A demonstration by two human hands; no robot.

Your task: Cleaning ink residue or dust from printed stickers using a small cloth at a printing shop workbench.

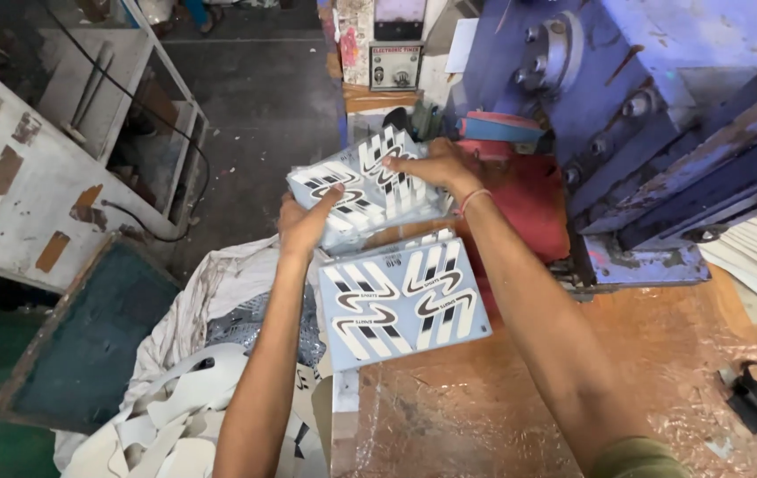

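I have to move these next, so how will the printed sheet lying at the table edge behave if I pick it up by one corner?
The printed sheet looks thin and flat, so probably light and likely to bend. Its surface seems glossy, so it may slip. It overhangs the table edge, so a push could tip it off. The similar stack held by the left hand and right hand stays fairly flat, suggesting some stiffness.

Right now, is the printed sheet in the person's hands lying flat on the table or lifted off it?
Lifted: the upper printed sheet is tilted, gripped by the left hand and right hand, above a second sheet resting on the table.
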